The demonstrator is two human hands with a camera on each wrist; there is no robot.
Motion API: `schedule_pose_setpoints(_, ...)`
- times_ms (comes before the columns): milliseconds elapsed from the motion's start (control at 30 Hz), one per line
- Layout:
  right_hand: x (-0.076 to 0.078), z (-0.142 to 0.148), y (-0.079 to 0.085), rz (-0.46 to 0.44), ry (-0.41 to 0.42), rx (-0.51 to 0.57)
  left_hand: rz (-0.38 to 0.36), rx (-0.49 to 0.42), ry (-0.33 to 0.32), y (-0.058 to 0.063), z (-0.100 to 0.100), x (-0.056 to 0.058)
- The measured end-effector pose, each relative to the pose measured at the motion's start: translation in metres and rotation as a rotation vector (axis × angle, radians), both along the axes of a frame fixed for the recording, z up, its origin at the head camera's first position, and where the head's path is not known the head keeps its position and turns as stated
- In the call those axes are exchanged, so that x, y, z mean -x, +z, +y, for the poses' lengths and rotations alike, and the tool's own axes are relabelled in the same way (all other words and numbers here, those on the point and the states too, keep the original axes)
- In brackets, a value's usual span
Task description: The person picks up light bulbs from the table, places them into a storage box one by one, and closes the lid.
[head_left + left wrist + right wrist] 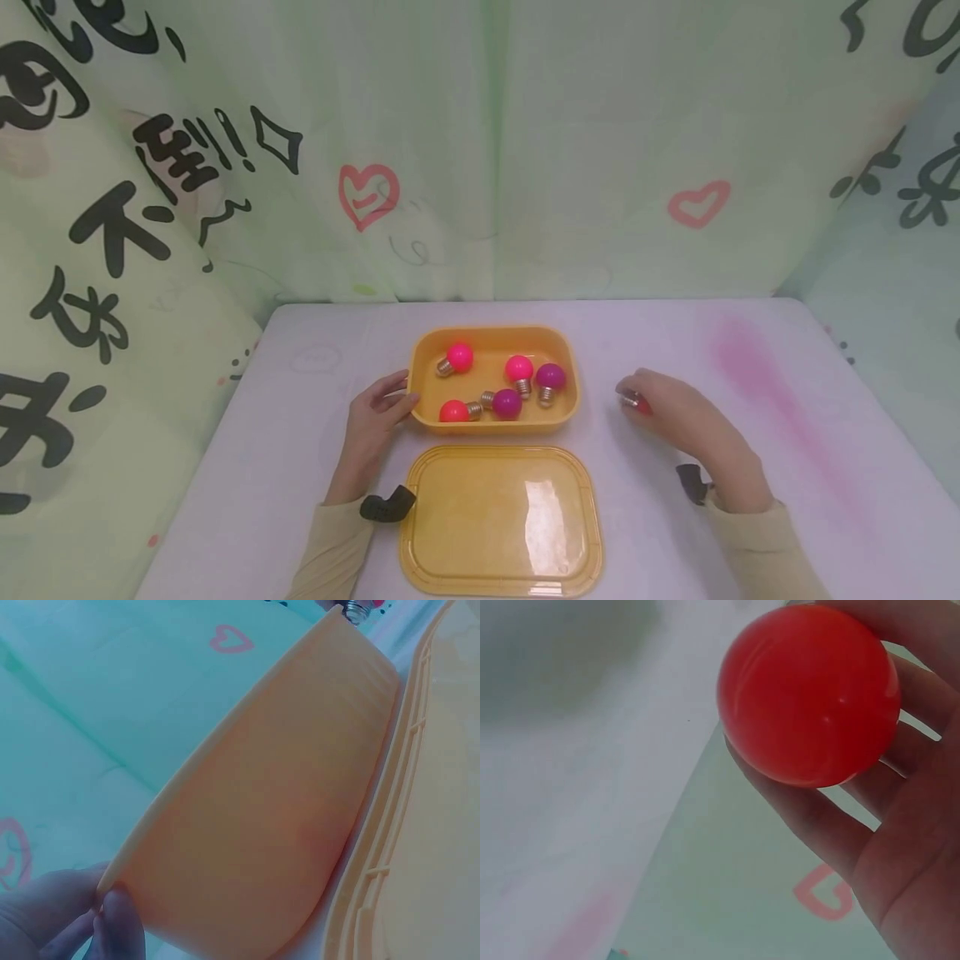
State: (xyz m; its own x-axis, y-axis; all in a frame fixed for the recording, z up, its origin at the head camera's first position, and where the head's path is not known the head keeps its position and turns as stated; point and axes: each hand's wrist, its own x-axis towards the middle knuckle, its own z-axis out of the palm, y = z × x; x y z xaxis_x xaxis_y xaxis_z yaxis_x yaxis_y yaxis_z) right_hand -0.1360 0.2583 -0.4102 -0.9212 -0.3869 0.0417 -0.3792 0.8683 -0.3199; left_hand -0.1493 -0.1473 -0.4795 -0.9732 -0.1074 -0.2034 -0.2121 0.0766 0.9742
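A yellow plastic box (495,427) stands on the table, holding several toy light bulbs with silver screw bases. Pink bulbs (460,357) and purple bulbs (551,376) lie loose inside it. My left hand (371,425) pinches the box's left rim between thumb and fingers, which the left wrist view shows close up at the corner. To the right of the box, my right hand (682,417) grips a red bulb (810,697) over the table. Its round end faces the right wrist camera, while its silver base shows past the fingers in the head view.
A yellow lid (472,525) lies flat in front of the box, near the left sleeve. The white table (330,342) has a pink smear at its right. Behind it hangs a pale green curtain (585,125) with hearts and black writing.
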Motion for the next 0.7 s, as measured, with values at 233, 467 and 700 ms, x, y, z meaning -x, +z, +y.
schedule_pose_setpoints(233, 0.002, -0.011, 0.007, -0.022, -0.020, 0.004, 0.006, -0.012, -0.004, -0.001, -0.001, 0.000)
schedule_pose_setpoints(467, 0.007, -0.021, 0.014, -0.017, 0.003, 0.001, -0.003, -0.007, -0.003, 0.000, -0.001, 0.000)
schedule_pose_setpoints(700, 0.010, -0.032, 0.019, 0.040, 0.059, 0.029, 0.006, -0.024, -0.004, 0.001, -0.001, -0.001)
